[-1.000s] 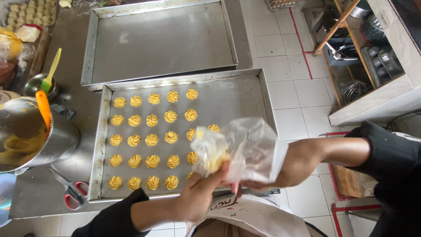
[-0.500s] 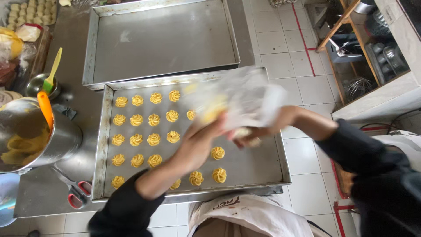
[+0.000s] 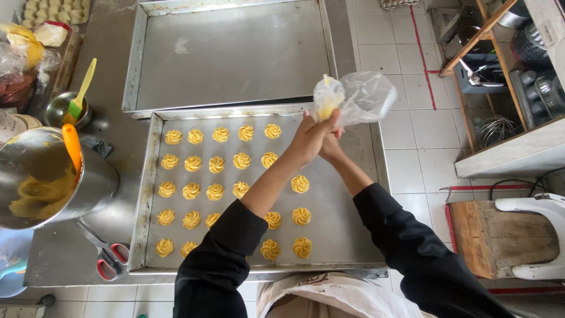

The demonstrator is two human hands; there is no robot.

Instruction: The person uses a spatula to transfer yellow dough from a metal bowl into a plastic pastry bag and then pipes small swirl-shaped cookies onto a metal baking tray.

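Both hands work one clear plastic piping bag, upper centre of the frame, over the far end of the near baking tray. Left hand has its fingers clamped round the neck of the bag, just under the yellow dough bulge. Right hand sits right behind and under the left — mostly hidden, so I cannot tell how its fingers lie, though it seems to steady the tip.

Doing this step well, as a judgement: keep the bag upright over the bare spot, squeeze evenly from the top, guide low with the other hand, and lift off clean so the swirl matches its row. Spacing should follow the grid already laid.

Materials and shapes:
- Piped rosettes — soft, ridged yellow swirls in neat rows across the left and centre of the tray; right part is bare metal.
- Trays are dull, scuffed sheet metal with raised rims; a second, empty tray lies beyond, at top centre.
- Shiny steel mixing bowl at left edge, smeared with yellow batter, with an orange spatula in it.
- Red-handled scissors at lower left on the steel table.
- Sleeves are black cloth; floor is pale tile.
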